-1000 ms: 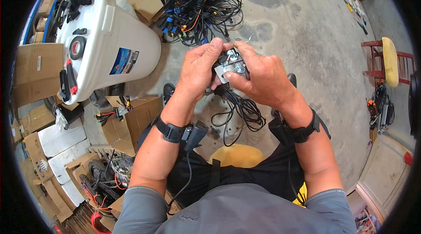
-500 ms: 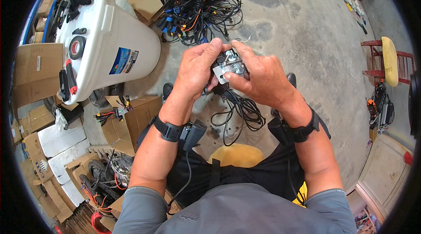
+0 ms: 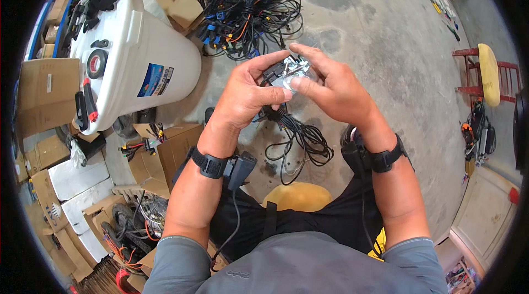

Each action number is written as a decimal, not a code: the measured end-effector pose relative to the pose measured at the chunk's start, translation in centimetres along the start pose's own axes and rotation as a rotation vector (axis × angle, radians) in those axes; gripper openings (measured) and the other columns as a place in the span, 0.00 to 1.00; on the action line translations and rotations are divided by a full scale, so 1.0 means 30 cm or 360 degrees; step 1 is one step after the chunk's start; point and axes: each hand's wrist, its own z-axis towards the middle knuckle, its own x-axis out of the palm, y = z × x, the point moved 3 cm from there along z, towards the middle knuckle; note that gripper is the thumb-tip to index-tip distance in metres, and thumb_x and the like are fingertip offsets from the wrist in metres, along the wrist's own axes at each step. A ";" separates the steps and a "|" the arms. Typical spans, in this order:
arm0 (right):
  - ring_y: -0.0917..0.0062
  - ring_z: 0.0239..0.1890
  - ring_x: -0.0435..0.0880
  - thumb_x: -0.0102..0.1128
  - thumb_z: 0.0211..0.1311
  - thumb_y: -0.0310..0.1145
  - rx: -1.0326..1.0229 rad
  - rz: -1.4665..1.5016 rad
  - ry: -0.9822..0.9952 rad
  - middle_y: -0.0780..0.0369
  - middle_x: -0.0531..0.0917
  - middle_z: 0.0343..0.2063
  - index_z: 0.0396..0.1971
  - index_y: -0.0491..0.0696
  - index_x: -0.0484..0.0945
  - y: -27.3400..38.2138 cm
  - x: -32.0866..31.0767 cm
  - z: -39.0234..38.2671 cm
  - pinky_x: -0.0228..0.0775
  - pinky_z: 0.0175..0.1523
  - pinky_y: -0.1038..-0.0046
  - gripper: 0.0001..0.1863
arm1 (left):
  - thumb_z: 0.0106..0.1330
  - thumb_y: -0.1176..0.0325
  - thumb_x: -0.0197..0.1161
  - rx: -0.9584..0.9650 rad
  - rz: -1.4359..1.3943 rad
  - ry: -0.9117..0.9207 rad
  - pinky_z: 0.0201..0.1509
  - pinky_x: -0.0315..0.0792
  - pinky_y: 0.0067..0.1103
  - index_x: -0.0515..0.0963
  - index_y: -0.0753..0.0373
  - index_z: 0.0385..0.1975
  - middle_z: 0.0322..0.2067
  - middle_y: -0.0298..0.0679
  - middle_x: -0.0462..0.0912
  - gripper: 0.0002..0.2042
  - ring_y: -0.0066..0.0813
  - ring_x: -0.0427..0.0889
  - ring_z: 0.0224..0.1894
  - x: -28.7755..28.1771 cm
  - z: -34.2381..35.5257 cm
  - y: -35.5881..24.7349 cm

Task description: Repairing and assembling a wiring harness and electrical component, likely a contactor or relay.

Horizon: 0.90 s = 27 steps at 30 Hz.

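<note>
Held between both hands over looped black cables [image 3: 290, 123], the small black-and-silver metal hardware [image 3: 296, 67] looks light, stiff and perhaps slick, best pinched by its edges, as the left hand [image 3: 244, 93] and right hand [image 3: 343, 93] grasp it, thumbs nearest.

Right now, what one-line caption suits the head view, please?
Left hand and right hand hold shiny metal parts above a concrete floor.

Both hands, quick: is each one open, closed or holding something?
Left hand: closed, gripping the left side of silvery metal hardware.
Right hand: closed around its right side, thumb against it.
</note>
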 end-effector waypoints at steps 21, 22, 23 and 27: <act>0.88 0.20 0.74 0.55 0.68 0.37 0.0539 0.1083 0.0098 0.68 0.78 0.22 0.53 0.39 0.75 0.001 -0.024 -0.005 0.65 0.22 0.84 0.20 | 0.52 0.79 0.74 0.0177 -0.0121 0.0169 0.48 0.78 0.21 0.67 0.76 0.60 0.45 0.41 0.81 0.34 0.22 0.80 0.46 0.057 0.005 0.036; 0.88 0.20 0.74 0.55 0.68 0.38 0.0527 0.1083 0.0085 0.67 0.78 0.22 0.53 0.39 0.76 0.001 -0.024 -0.004 0.64 0.22 0.84 0.20 | 0.52 0.79 0.74 0.0175 -0.0121 0.0169 0.48 0.78 0.21 0.67 0.76 0.60 0.45 0.41 0.81 0.34 0.22 0.80 0.46 0.060 0.005 0.036; 0.89 0.20 0.74 0.56 0.68 0.38 0.0516 0.1083 0.0071 0.67 0.78 0.22 0.53 0.39 0.76 0.001 -0.025 -0.003 0.64 0.22 0.85 0.20 | 0.52 0.79 0.73 0.0149 -0.0101 0.0207 0.49 0.78 0.21 0.67 0.76 0.60 0.46 0.41 0.81 0.34 0.23 0.80 0.46 0.064 0.005 0.037; 0.88 0.20 0.74 0.58 0.66 0.37 0.0501 0.1149 0.0081 0.67 0.78 0.22 0.53 0.38 0.75 -0.011 -0.027 -0.004 0.63 0.23 0.85 0.21 | 0.52 0.80 0.72 0.0030 -0.0041 0.0108 0.50 0.79 0.21 0.67 0.75 0.58 0.46 0.43 0.80 0.32 0.24 0.82 0.46 0.067 0.006 0.036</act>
